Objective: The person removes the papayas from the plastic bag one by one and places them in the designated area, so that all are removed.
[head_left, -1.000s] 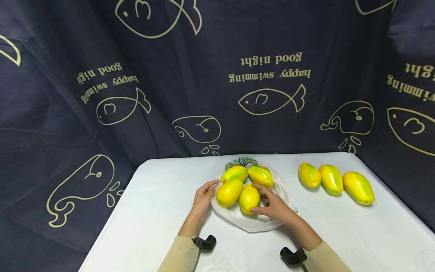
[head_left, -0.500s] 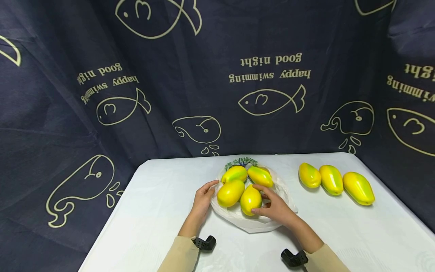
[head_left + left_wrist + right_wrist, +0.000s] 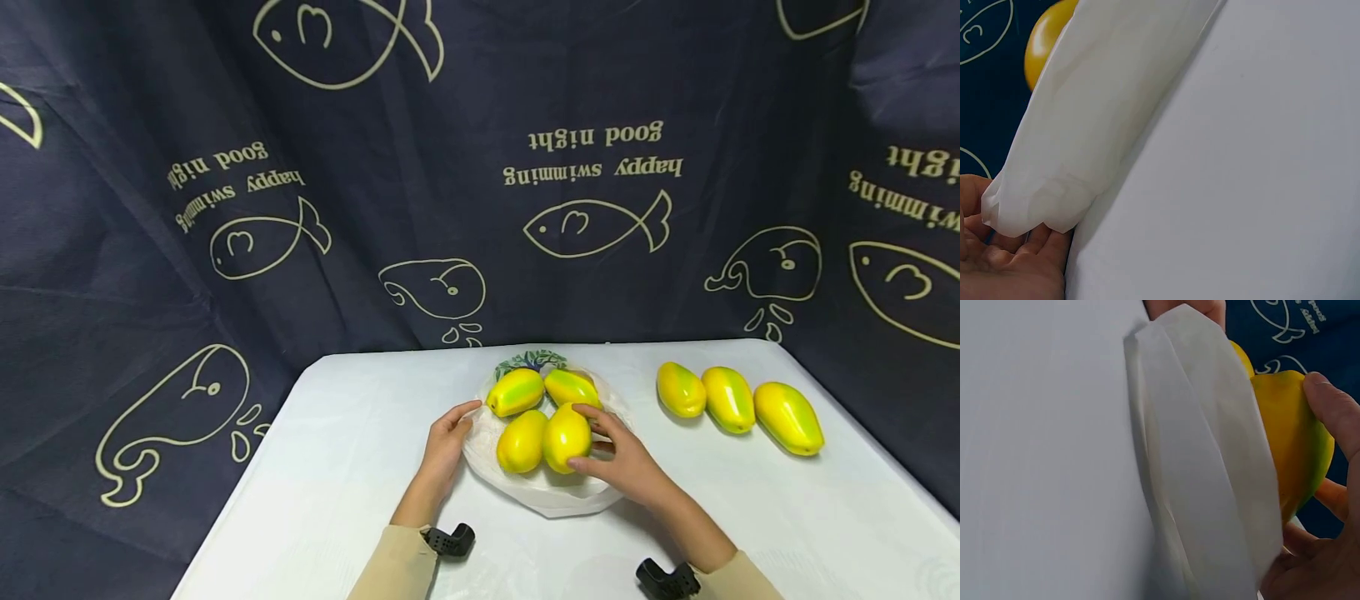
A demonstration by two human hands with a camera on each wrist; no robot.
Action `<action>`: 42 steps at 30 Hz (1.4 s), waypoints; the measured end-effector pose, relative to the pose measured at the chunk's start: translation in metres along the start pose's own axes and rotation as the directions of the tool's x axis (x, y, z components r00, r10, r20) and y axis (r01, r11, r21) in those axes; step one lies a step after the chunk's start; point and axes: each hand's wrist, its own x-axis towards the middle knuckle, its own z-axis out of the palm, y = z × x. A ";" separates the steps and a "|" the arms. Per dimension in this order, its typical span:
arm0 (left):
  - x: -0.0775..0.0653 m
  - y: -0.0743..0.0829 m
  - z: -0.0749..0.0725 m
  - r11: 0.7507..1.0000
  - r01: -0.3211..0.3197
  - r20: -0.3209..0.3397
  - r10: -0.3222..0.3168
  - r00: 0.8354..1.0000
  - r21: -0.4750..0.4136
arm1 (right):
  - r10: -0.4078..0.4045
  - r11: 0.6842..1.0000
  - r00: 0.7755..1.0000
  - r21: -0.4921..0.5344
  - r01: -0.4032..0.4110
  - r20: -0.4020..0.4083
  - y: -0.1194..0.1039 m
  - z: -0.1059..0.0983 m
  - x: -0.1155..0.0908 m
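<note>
A white plastic bag (image 3: 551, 500) with a green-leaf print lies spread on the table with several yellow-green mangoes in it. My right hand (image 3: 626, 458) grips the front right mango (image 3: 567, 437) between thumb and fingers; the right wrist view shows this mango (image 3: 1291, 440) above the bag's rim. A mango (image 3: 521, 442) sits against its left side. Behind them lie another mango (image 3: 515, 392) and a mango (image 3: 572, 388) at the back right. My left hand (image 3: 446, 446) touches the bag's left rim, its fingers under the edge of the bag (image 3: 1079, 144) in the left wrist view.
To the right of the bag, a mango (image 3: 681, 389), a second mango (image 3: 728, 400) and a third mango (image 3: 789, 418) lie in a row on the white table (image 3: 352, 433). A dark blue curtain (image 3: 450, 192) with fish and whale drawings hangs behind the table.
My right hand has shifted right with the gripped mango. The front left mango has turned more upright and moved right and forward. My left hand stays at the bag's rim.
</note>
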 end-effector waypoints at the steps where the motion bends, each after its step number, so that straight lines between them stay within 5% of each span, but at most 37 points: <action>1: 0.000 0.000 0.000 1.000 0.000 -0.004 0.000 1.000 -0.001 | -0.003 1.000 1.000 0.000 0.003 -0.006 -0.001 -0.002 -0.001; 19: 0.001 0.003 -0.001 1.000 0.016 -0.011 -0.016 1.000 -0.010 | -0.075 0.996 0.988 -0.064 0.067 -0.136 0.001 -0.035 -0.022; 27: -0.016 0.029 0.000 1.000 0.013 0.000 -0.013 1.000 -0.012 | -0.063 0.995 0.979 -0.090 0.046 -0.192 0.004 -0.051 -0.031; 42: -0.021 0.034 0.000 1.000 0.018 0.006 -0.018 1.000 -0.018 | 0.015 0.991 0.946 -0.122 -0.057 -0.324 0.017 -0.072 -0.046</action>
